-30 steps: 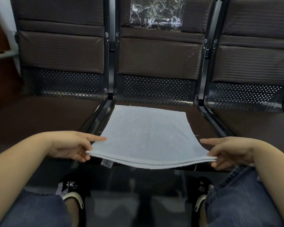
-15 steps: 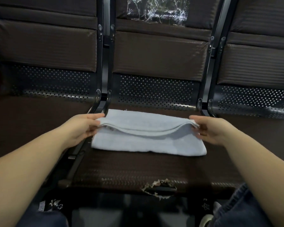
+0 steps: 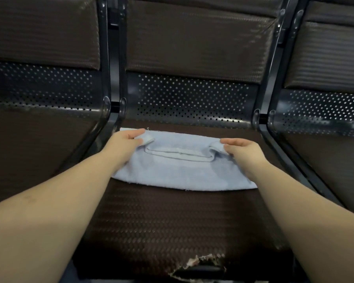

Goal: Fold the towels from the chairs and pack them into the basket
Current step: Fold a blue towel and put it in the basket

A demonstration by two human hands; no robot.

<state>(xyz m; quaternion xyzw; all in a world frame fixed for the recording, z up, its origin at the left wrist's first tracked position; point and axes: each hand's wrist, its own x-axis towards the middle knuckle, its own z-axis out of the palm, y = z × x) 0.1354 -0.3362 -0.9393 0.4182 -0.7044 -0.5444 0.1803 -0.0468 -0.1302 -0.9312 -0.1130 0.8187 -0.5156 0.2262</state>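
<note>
A pale blue towel (image 3: pixel 180 172) lies folded on the brown seat of the middle chair (image 3: pixel 172 221). My left hand (image 3: pixel 127 144) pinches the towel's upper layers at the far left corner. At the far right corner my right hand (image 3: pixel 241 150) pinches those layers the same way. Between the hands the folded-over edge sags onto the lower layer. No basket is in view.
Black metal arm frames (image 3: pixel 110 111) (image 3: pixel 262 119) separate the middle chair from the seats on the left and right. Perforated metal backs rise behind the seats. The front edge of the middle seat has a torn patch (image 3: pixel 200 264).
The near edge of the towel, held up in front of the seat a second ago, has been carried over to the far side. Both hands have reached forward and the camera has come closer.
</note>
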